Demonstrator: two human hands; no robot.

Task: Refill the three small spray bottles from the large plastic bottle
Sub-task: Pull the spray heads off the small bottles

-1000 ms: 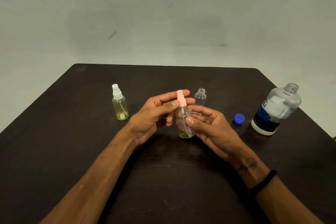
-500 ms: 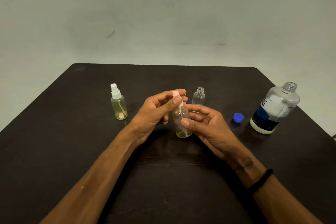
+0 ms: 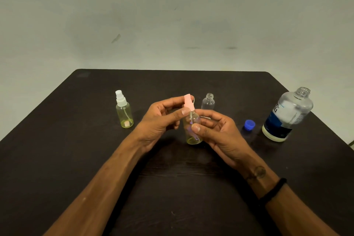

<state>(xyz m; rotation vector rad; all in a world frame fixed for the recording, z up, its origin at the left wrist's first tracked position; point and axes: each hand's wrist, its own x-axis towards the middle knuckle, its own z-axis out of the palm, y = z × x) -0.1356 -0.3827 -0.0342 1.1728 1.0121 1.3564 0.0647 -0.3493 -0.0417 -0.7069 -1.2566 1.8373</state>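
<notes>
Background: a plain pale grey-green wall with a few faint marks stands behind the work surface.
Surface: a dark, matt table with rounded far corners carries every object.
Left hand: raised just above the table at centre; thumb and forefinger are curled and pinch the pink spray head, with the remaining fingers bent loosely behind it.
Right hand: fingers curled round the body of the held spray bottle, the thumb pressed against its front; a black band circles the wrist.
Held spray bottle: small, clear and roughly upright between the two hands, its base close to the table, with a shallow layer of yellowish liquid at the bottom. Whether the pink spray head is fully seated on the neck cannot be told.
White-capped spray bottle: upright on the table to the left of the hands, apart from them, holding yellowish liquid; its white spray head is fitted.
Open small bottle: upright just beyond the right fingers, clear, its threaded neck uncapped.
Blue cap: lying on the table between the right hand and the large bottle.
Large plastic bottle: upright at the right edge of the table, neck open, with a dark blue label and pale liquid low in its base.
</notes>
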